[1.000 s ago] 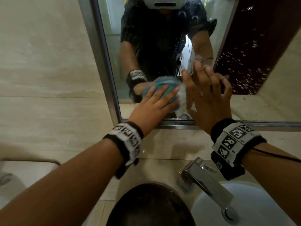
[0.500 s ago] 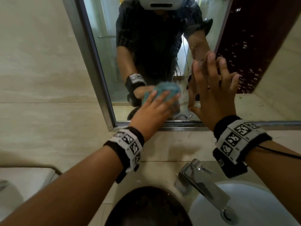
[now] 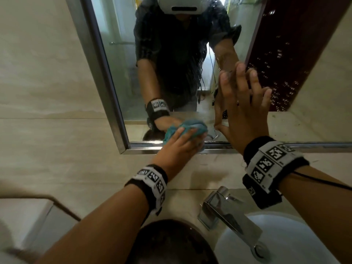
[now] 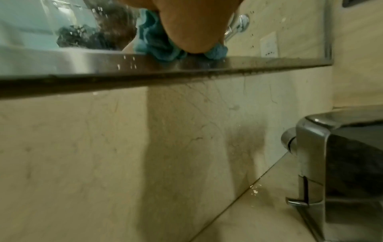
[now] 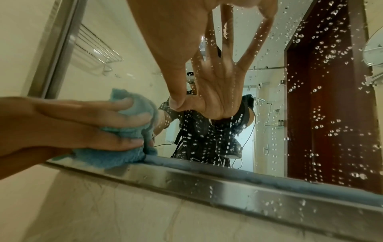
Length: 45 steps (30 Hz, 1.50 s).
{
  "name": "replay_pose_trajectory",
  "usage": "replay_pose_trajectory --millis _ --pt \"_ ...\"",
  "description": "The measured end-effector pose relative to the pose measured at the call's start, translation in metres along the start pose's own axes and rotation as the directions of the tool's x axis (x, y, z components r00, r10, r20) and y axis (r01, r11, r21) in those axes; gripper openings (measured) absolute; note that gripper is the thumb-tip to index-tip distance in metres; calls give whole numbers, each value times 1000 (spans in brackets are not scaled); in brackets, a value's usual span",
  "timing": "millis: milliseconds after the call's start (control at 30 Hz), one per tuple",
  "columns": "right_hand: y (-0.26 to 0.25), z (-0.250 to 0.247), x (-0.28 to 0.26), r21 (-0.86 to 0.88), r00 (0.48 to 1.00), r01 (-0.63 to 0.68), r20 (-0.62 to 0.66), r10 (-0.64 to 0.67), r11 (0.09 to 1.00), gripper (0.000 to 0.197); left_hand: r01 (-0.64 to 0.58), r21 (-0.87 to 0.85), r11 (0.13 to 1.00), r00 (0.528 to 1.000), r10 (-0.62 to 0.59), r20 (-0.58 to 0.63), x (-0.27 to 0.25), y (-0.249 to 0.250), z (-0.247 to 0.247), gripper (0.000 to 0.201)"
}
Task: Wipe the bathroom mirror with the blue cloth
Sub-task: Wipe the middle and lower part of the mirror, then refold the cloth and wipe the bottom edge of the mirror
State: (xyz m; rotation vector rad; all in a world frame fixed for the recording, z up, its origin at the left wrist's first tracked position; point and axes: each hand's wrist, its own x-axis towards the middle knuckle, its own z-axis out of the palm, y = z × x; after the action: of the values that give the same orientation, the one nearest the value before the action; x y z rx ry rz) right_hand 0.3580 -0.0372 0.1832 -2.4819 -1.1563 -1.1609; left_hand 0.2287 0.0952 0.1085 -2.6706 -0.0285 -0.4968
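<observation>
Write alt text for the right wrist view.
A left hand presses a bunched blue cloth against the bottom edge of a droplet-covered mirror, just above its metal frame. The right hand rests on the glass with fingers spread.

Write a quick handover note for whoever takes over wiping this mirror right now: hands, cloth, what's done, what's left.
Left hand: presses the bunched blue cloth against the mirror at its bottom edge, just above the steel frame.
Right hand: flat on the glass, fingers spread, holding nothing.
Done: the lower-left glass by the cloth shows few droplets.
Left: water droplets cover the right side of the mirror and dot the frame; wipe these next.
</observation>
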Motion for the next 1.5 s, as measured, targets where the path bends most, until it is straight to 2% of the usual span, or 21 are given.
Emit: replay_pose_trajectory --millis 100,167,233,300,367,433,533,600,700,800,933,1033,1100,1167,1267,1333,1433,1500 --pt "1 0 -1 -13 999 -3 32 3 1000 122 19 -89 996 995 -28 -95 -5 3 4 66" --pt "0 -3 -1 -1 999 -8 51 8 1000 122 7 -121 993 995 -19 -97 -7 1 -2 60" --pt "1 -9 0 47 997 -13 78 9 999 118 0 -146 989 1000 -3 -18 -17 -4 -9 55" --pt "4 -19 -1 117 991 1 132 -17 993 116 22 -149 989 993 -4 120 -32 -12 -17 52" --pt "7 -30 -3 178 981 30 185 -64 984 110 104 -150 983 979 -74 192 -47 -22 -24 53" --pt "9 -43 -7 241 962 37 253 -99 970 96 163 -214 963 964 -109 242 -50 -24 -44 54" --pt "7 -60 -19 355 916 -5 376 -138 935 80 161 -263 951 970 -103 220 -40 -17 -83 59" --pt "3 -71 -27 451 870 -47 457 -185 891 75 151 -338 929 983 -104 151 -32 -12 -108 65" --pt "-5 -96 -32 587 811 -204 550 -201 784 60 120 -428 896 993 -118 31 -25 -6 -134 64" --pt "-8 -118 -34 665 817 -286 546 -188 689 49 138 -509 850 987 -162 -3 -28 -4 -154 56" --pt "-8 -141 -42 751 804 -372 554 -215 545 57 158 -679 717 975 -221 -6 -41 -6 -177 47" --pt "-13 -151 -45 739 837 -330 516 -179 588 42 185 -731 657 961 -277 -6 -51 -8 -194 37" --pt "-16 -156 -45 719 868 -295 477 -138 629 26 173 -743 647 956 -291 -31 -58 -13 -200 31" --pt "-18 -164 -45 683 875 -299 475 -96 666 19 174 -733 657 963 -269 -12 -66 -18 -203 29" --pt "-18 -175 -46 677 873 -335 485 -55 656 18 170 -732 660 984 -159 84 -81 -19 -201 27" --pt "-18 -182 -47 690 875 -339 481 -56 639 19 168 -766 620 986 -98 138 -90 -16 -202 26" --pt "-15 -185 -44 716 889 -323 454 -62 619 21 259 -815 519 966 -124 228 -97 -12 -207 28" --pt "-11 -186 -41 733 878 -331 470 -91 595 24 275 -830 485 960 -190 207 -96 -9 -208 36"
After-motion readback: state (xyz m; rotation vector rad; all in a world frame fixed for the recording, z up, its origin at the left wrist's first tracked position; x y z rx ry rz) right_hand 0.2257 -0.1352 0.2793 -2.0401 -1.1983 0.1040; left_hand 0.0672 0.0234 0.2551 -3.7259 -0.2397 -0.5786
